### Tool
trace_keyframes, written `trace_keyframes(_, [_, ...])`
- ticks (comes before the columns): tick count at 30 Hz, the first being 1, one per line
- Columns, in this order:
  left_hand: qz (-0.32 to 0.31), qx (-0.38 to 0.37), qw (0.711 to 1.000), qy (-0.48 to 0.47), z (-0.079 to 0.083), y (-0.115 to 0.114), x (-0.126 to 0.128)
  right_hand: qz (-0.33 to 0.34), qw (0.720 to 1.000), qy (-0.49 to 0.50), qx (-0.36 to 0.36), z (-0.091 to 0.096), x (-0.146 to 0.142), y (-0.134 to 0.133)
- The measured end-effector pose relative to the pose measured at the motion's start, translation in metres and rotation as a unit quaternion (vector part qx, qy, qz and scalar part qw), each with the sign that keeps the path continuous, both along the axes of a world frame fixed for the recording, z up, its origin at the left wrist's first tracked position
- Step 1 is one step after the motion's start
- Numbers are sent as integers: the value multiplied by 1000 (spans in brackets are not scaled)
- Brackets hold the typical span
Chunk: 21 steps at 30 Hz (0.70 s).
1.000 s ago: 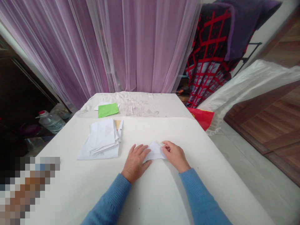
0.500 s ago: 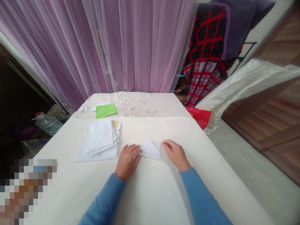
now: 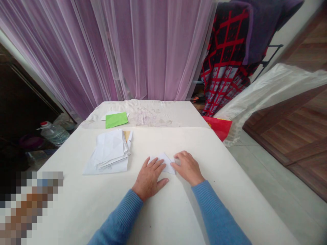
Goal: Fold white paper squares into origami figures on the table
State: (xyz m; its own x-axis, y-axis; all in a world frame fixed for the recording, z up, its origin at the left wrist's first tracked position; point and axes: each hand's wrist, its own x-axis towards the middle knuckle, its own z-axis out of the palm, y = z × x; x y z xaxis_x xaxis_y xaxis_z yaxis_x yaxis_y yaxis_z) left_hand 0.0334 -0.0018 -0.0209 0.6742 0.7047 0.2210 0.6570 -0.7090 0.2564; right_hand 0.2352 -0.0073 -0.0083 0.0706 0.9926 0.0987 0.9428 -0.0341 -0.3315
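A small piece of white folded paper [image 3: 168, 167] lies on the white-covered table in front of me, with a pointed top and a slanting right side. My left hand [image 3: 151, 177] rests flat on its left part, fingers spread and thumb out to the side. At the paper's right edge, my right hand [image 3: 187, 167] has its thumb and bent index finger on the corner, gripping it. The fingers hide part of the paper's left and right ends.
To the left sits a stack of white papers [image 3: 109, 148]. Farther back, a green paper [image 3: 116, 120] lies over a white piece. A red bag [image 3: 218, 128] hangs by the table's right edge. A water bottle [image 3: 55, 133] stands beyond the left edge. Purple curtains [image 3: 153, 51] hang behind.
My left hand has slid right, farther over the paper, and its fingers have spread. My right hand has moved slightly left, onto the paper's right edge.
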Motion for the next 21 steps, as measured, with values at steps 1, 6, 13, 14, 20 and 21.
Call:
trace_keyframes(1, [-3, -8, 1000, 10, -1, -1, 1, 0, 1000, 0, -12, 2, 0, 1])
trace_keyframes(6, [3, -21, 999, 35, -4, -1, 1, -5, 999, 4, -40, 9, -3, 2])
trace_keyframes(13, [1, -8, 1000, 21, -9, -1, 1, -5, 997, 56, -43, 6, -6, 5])
trace_keyframes(14, [1, -7, 1000, 20, -9, -1, 1, -7, 996, 74, -44, 5, -6, 5])
trace_keyframes(20, [0, -10, 1000, 17, -9, -1, 1, -28, 985, 162, -42, 0, -7, 4])
trace_keyframes(21, [1, -11, 1000, 18, -9, -1, 1, -26, 984, 169, -42, 0, -7, 4])
